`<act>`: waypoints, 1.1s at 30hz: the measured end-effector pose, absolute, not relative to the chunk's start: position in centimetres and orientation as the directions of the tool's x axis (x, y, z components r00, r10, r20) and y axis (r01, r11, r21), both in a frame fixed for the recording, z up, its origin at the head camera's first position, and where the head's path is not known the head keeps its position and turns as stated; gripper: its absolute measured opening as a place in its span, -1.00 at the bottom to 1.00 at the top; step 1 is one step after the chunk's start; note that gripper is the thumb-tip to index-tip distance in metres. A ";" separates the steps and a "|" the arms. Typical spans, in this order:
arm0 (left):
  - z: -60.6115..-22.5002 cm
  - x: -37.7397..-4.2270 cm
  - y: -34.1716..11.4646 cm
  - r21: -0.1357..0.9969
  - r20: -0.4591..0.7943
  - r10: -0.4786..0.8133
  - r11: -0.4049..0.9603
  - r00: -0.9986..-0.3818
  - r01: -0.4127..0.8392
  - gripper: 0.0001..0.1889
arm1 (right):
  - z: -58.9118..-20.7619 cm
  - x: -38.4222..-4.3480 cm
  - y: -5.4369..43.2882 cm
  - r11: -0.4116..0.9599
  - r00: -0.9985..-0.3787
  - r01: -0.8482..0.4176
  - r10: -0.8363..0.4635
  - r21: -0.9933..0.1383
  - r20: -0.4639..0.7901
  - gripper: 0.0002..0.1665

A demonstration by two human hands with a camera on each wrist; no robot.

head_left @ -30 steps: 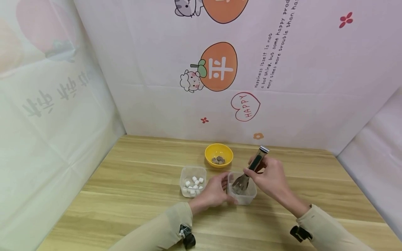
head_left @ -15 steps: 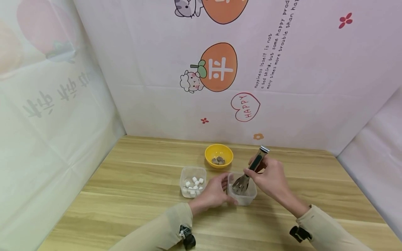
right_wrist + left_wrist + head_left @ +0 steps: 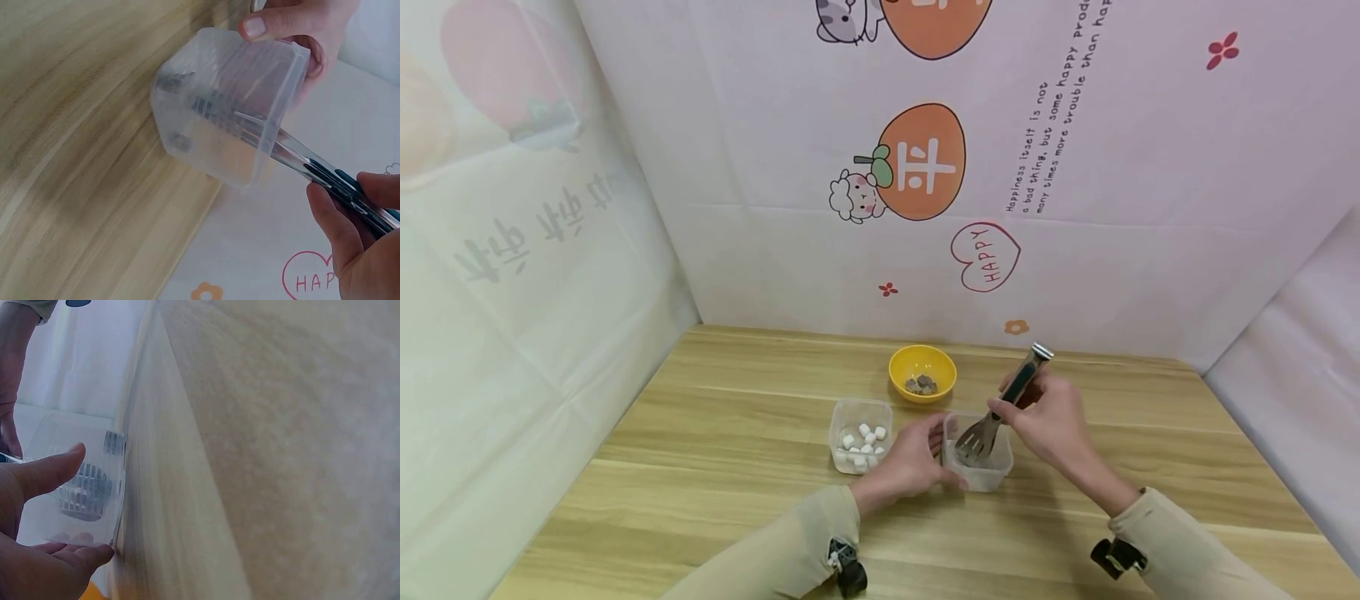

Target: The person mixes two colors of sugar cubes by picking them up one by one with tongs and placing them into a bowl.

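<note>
My right hand (image 3: 1051,421) pinches a pair of metal tongs (image 3: 1019,382) by their dark grip. Their slotted heads reach down into a clear plastic container (image 3: 998,473). Around that container's left side curls my left hand (image 3: 912,460), thumb at the front and fingers behind, as the left wrist view also shows. Through the cloudy wall in the right wrist view, small dark pieces (image 3: 180,142) show near the bottom. The tong heads (image 3: 209,106) are blurred behind the plastic, and I cannot tell whether they grip a piece.
Just left of my left hand stands a second clear container (image 3: 842,410) with several white cubes (image 3: 869,435). Behind both is a yellow bowl (image 3: 898,367) holding several grey-brown pieces (image 3: 922,384). A printed cloth wall (image 3: 775,250) rises at the back edge of the wooden table (image 3: 700,467).
The tongs' handle has tipped a little to the right and up, along with my right hand. Their heads stay in the container. My left hand and the other things keep their places.
</note>
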State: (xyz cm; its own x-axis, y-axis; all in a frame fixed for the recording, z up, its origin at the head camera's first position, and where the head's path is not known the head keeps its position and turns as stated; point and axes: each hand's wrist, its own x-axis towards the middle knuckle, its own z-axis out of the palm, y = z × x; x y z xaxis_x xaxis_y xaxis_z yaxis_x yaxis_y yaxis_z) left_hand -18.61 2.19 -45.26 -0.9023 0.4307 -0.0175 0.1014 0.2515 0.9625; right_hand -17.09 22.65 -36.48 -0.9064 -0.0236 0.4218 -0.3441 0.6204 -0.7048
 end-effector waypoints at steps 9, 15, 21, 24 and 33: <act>-45.4 -18.5 2.2 0.962 -0.024 0.422 0.256 -0.906 0.094 0.06 | -35.3 -17.4 23.8 0.471 -0.953 -0.236 0.057 -0.850 0.297 -0.75; -45.3 -18.5 2.2 0.963 -0.026 0.421 0.253 -0.906 0.090 0.03 | -34.4 -17.6 24.5 0.342 -0.972 -0.179 0.086 -0.922 0.221 -0.70; -45.2 -18.5 2.2 0.967 -0.018 0.424 0.239 -0.906 0.092 0.03 | -33.5 -17.9 25.2 0.269 -0.978 -0.159 0.090 -0.950 0.189 -0.67; -45.3 -18.5 2.2 0.967 -0.022 0.422 0.240 -0.906 0.088 0.02 | -33.1 -18.1 25.3 0.243 -0.979 -0.153 0.093 -0.958 0.180 -0.65; -45.3 -18.5 2.2 0.968 -0.012 0.426 0.230 -0.905 0.096 0.03 | -32.3 -19.0 25.4 0.213 -0.982 -0.103 0.134 -0.972 0.134 -0.61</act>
State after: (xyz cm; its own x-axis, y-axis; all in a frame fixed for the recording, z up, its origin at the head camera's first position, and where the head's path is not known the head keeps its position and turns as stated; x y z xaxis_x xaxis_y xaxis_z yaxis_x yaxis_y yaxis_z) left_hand -18.51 2.24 -45.27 -0.9048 0.4257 -0.0115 0.0961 0.2305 0.9683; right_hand -18.98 25.41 -32.26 -0.9819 0.1339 0.1336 -0.1032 0.2131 -0.9716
